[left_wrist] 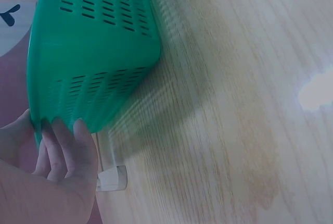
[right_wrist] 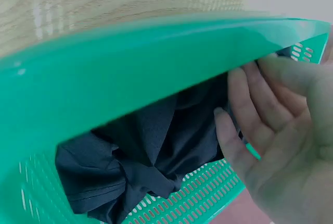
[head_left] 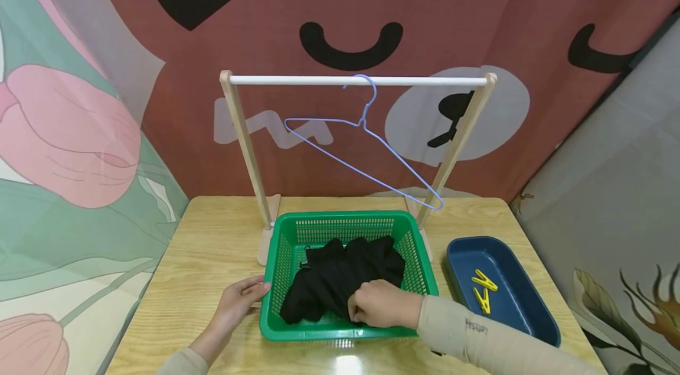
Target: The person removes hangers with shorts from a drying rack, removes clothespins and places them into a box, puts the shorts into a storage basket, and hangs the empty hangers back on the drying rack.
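Note:
A black garment point(head_left: 345, 274) lies bunched in a green plastic basket point(head_left: 347, 335); a stitched hem shows in the right wrist view. At the near side of the basket my right hand point(head_left: 383, 304) reaches inside, fingers bent, and pinches the near edge of the cloth. In the right wrist view the fingertips are partly hidden by the basket rim point(right_wrist: 130, 62). My left hand point(head_left: 239, 298) grips the basket's left rim, the thumb at the top edge and the fingers point(left_wrist: 65, 143) against the outer wall.
Behind the basket stands a wooden rack with a white bar point(head_left: 297, 80). A blue hanger point(head_left: 366, 177) hangs from it at an angle. To the right, a navy tray point(head_left: 523, 286) holds two yellow clothespins point(head_left: 483, 301). Everything stands on a wood-grain table point(head_left: 212, 245).

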Demonstrator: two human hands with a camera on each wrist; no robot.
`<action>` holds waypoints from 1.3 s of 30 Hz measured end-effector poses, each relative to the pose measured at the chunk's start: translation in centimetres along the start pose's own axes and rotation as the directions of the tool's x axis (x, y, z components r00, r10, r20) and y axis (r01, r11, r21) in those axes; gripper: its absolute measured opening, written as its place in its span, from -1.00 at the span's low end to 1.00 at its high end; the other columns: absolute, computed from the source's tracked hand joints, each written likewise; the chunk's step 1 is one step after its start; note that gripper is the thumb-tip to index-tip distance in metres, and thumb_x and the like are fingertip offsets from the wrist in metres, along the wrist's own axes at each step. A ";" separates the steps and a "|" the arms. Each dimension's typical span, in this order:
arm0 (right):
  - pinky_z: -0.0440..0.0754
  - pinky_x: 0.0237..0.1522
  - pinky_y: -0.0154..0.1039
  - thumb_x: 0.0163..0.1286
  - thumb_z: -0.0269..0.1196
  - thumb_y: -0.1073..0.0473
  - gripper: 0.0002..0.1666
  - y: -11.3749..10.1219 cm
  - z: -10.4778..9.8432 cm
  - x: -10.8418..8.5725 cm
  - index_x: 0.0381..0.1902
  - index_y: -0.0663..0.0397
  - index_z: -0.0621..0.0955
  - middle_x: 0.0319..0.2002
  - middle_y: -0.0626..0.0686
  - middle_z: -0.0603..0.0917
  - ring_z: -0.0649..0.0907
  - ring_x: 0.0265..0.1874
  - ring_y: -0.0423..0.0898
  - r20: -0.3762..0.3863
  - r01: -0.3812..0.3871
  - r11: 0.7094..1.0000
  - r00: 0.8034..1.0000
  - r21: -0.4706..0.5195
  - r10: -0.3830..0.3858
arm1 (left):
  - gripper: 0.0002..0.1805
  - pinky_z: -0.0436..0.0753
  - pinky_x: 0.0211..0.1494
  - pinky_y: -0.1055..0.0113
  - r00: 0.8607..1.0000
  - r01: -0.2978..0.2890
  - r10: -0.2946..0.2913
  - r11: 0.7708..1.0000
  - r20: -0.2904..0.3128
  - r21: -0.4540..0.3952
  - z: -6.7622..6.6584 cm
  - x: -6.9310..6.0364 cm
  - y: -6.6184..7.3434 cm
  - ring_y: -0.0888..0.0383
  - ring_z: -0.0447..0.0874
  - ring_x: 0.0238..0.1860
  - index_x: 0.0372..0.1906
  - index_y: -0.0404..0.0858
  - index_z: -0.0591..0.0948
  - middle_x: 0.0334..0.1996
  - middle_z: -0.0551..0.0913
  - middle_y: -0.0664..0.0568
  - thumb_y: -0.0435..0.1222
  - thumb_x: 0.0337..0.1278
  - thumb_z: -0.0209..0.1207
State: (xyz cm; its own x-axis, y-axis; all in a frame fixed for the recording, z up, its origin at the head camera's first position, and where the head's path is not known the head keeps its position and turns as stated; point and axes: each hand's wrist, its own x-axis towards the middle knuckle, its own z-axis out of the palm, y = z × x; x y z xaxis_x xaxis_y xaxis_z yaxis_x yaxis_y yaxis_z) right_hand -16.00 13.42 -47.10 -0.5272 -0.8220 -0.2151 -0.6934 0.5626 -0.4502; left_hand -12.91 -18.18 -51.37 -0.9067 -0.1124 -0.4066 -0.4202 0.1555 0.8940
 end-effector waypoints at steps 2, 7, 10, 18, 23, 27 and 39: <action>0.51 -0.37 -0.51 0.35 0.34 0.20 -0.89 0.1 0.2 -0.2 -0.37 -0.13 0.75 -0.47 -0.31 0.65 0.54 -0.50 -0.45 0.005 0.013 1.000 1.000 0.008 -0.013 | -0.44 0.71 -0.18 0.18 1.000 0.003 -0.003 1.000 0.001 0.003 0.0 -0.1 0.0 0.08 0.71 -0.19 0.23 -0.55 0.48 -0.15 0.72 -0.10 -0.20 0.33 0.25; 0.55 -0.33 -0.49 0.39 0.32 0.14 -0.91 0.2 0.3 -0.8 -0.32 -0.10 0.75 -0.43 -0.31 0.67 0.57 -0.45 -0.45 -0.019 0.038 0.999 0.999 0.004 -0.038 | -0.45 0.71 -0.18 0.17 1.000 0.002 -0.002 1.000 0.003 0.003 0.0 0.0 0.1 0.09 0.71 -0.20 0.22 -0.55 0.48 -0.15 0.73 -0.11 -0.21 0.34 0.24; 0.55 -0.31 -0.48 0.40 0.31 0.14 -0.91 0.0 0.1 -1.1 -0.31 -0.10 0.74 -0.42 -0.31 0.66 0.57 -0.45 -0.45 -0.030 0.028 0.999 0.999 0.017 -0.028 | -0.45 0.71 -0.18 0.16 1.000 -0.003 0.003 1.000 0.006 0.005 0.1 0.0 0.1 0.08 0.72 -0.20 0.22 -0.55 0.48 -0.14 0.73 -0.13 -0.21 0.34 0.24; 0.57 -0.25 -0.43 0.43 0.27 0.15 -0.89 0.2 -0.8 -2.3 -0.29 -0.09 0.73 -0.35 -0.30 0.67 0.57 -0.40 -0.44 -0.098 0.004 0.999 0.995 0.043 0.001 | -0.45 0.70 -0.14 0.11 0.998 -0.045 0.044 0.998 0.036 0.046 0.0 0.5 0.5 0.06 0.70 -0.13 0.22 -0.57 0.47 -0.04 0.70 -0.22 -0.24 0.33 0.24; 0.59 -0.24 -0.42 0.44 0.26 0.17 -0.89 0.4 -0.8 -3.0 -0.24 -0.08 0.73 -0.31 -0.29 0.68 0.60 -0.35 -0.42 -0.139 0.001 0.996 0.990 0.088 0.011 | -0.48 0.70 -0.15 0.11 0.997 -0.054 0.050 0.996 0.056 0.076 0.1 0.5 1.1 0.03 0.69 -0.12 0.22 -0.57 0.47 -0.04 0.69 -0.25 -0.28 0.32 0.23; 0.61 -0.24 -0.38 0.44 0.26 0.15 -0.89 0.4 -1.1 -3.6 -0.21 -0.07 0.73 -0.29 -0.27 0.69 0.63 -0.32 -0.38 -0.192 -0.022 0.994 0.981 0.105 0.042 | -0.50 0.68 -0.12 0.07 0.995 -0.059 0.049 0.992 0.082 0.113 0.0 0.7 1.5 0.01 0.68 -0.12 0.25 -0.58 0.44 -0.01 0.66 -0.27 -0.33 0.35 0.17; 0.63 -0.28 -0.28 0.45 0.25 0.14 -0.87 1.6 -3.2 -6.3 -0.13 -0.07 0.71 -0.25 -0.23 0.68 0.61 -0.30 -0.33 -0.314 -0.153 0.970 0.927 0.188 0.207 | -0.60 0.59 0.02 -0.03 0.978 -0.207 0.204 0.931 0.043 0.301 -1.2 0.8 3.6 -0.17 0.59 0.06 0.27 -0.47 0.47 0.06 0.64 -0.25 -0.33 0.52 -0.08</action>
State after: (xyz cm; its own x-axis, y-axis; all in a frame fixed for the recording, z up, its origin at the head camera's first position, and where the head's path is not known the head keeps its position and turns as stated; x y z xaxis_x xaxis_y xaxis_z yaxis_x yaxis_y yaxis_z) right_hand -15.37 19.74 -43.73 -0.7864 -0.6174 -0.0205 -0.4995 0.6551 -0.5668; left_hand -15.11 -18.89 -48.23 -0.9740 -0.0364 -0.2237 -0.2147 0.4637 0.8596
